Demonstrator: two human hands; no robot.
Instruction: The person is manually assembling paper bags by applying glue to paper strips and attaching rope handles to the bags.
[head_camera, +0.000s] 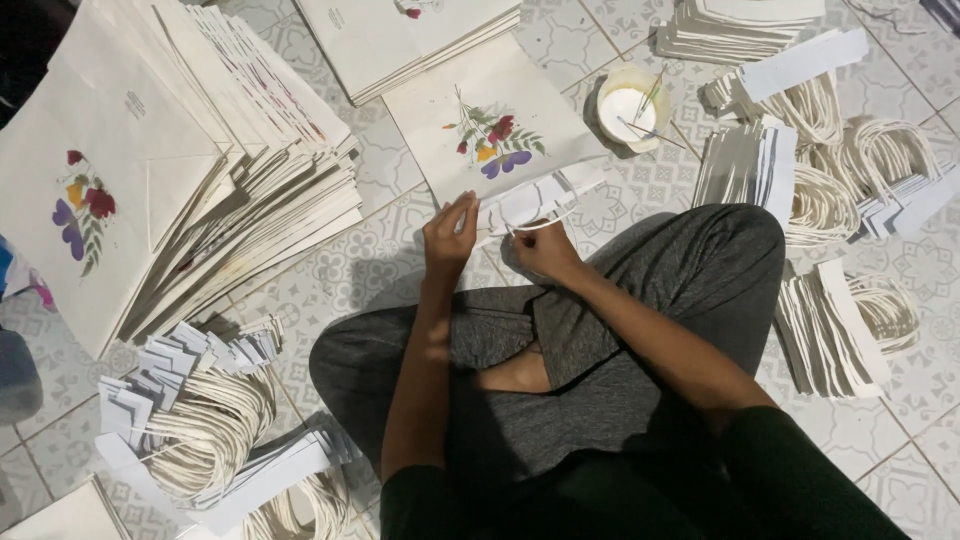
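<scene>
A flat white paper bag with a pressed-flower picture lies on the tiled floor in front of my crossed legs. My left hand presses its fingertips on the bag's near open edge. Close beside it, my right hand pinches a white cord handle on a paper strip at that same edge. The part of the handle under my fingers is hidden.
A tall slanted stack of flowered paper bags fills the left. More bag stacks lie at the top. A small white glue bowl holds thin sticks. Piles of cord handles on paper strips sit right and at lower left.
</scene>
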